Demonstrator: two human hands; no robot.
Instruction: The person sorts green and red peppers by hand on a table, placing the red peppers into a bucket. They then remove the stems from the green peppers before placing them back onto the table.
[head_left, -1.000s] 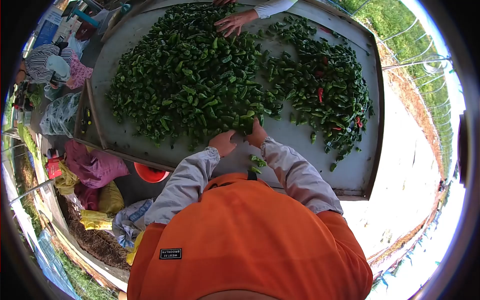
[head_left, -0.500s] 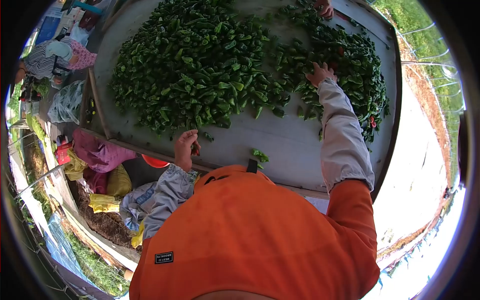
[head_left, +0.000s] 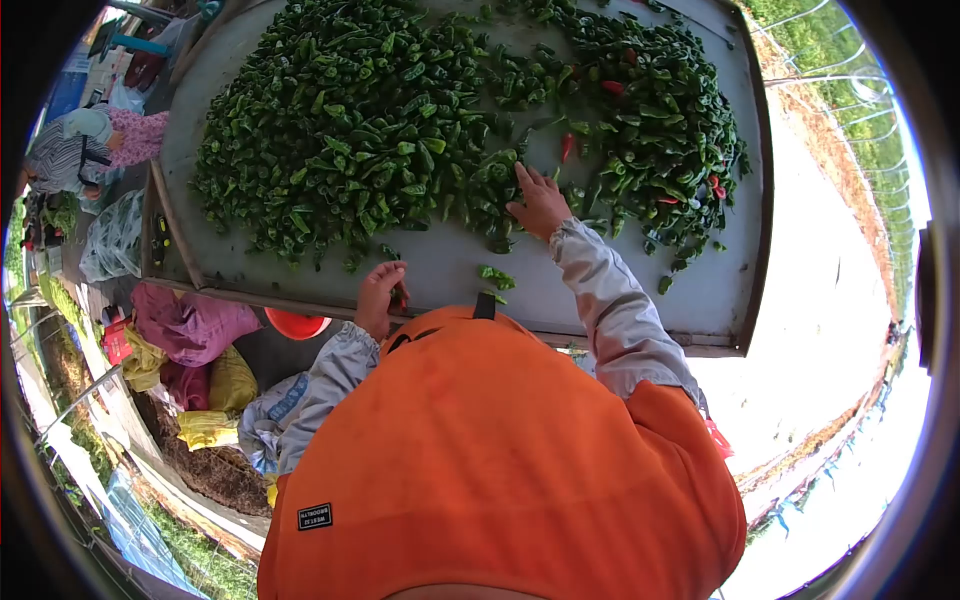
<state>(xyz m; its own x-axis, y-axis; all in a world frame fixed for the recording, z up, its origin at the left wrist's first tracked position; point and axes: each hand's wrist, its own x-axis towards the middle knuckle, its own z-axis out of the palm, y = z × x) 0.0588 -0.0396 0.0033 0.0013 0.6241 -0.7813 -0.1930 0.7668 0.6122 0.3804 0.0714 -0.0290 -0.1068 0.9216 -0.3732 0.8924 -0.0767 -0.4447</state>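
A big heap of green peppers (head_left: 350, 120) covers a grey sorting table (head_left: 700, 290), with a smaller heap (head_left: 660, 130) at the right holding a few red ones (head_left: 567, 147). My right hand (head_left: 540, 203) lies flat with fingers spread on the peppers between the two heaps. My left hand (head_left: 380, 295) is curled near the table's front edge, closed on what looks like a small pepper. A couple of loose green peppers (head_left: 495, 278) lie just in front of me. My orange cap and shoulders hide the table's nearest edge.
Below the table's left side sit an orange bucket (head_left: 297, 324), pink and yellow sacks (head_left: 190, 330) and a clear bag of peppers (head_left: 110, 235). Another person in striped and pink clothing (head_left: 90, 140) is at the far left. Pale ground lies to the right.
My right hand has drawn back from the right-hand heap to the gap between the heaps. My left hand has stayed curled near the front edge. The other person's hand at the table's far side is out of view.
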